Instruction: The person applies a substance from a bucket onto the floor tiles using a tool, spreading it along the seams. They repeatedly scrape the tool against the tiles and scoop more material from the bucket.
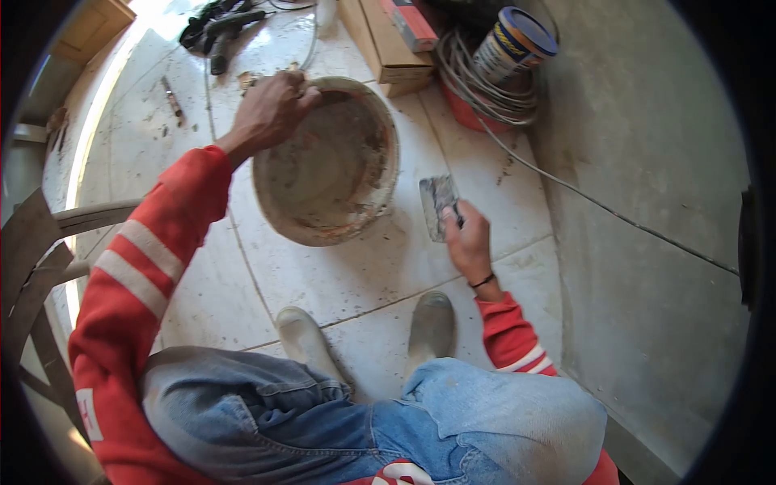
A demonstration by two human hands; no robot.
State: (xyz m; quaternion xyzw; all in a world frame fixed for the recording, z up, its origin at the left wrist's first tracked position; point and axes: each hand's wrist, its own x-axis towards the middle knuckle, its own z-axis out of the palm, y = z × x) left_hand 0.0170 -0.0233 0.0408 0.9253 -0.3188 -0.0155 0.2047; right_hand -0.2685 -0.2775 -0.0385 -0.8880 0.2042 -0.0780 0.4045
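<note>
A round bucket [391, 174] stands on the tiled floor in front of my boots, its inner wall smeared with grey and brownish residue. My left hand [277, 107] grips its far rim at the upper left, fingers curled over the edge. To the right of the bucket, my right hand [469, 240] is closed around the handle of a putty knife [432, 212]. The wide flat blade is coated in grey material and points away from me, a short way off the bucket's side.
Beyond the bucket lie a dark power tool [225, 32] and a small stained tool [171, 101]. Cardboard boxes [386, 44] sit at the back, beside a coiled cable [485, 93] and a labelled tub [515, 47]. A grey wall [647, 202] closes off the right; a wooden chair [36, 275] stands left.
</note>
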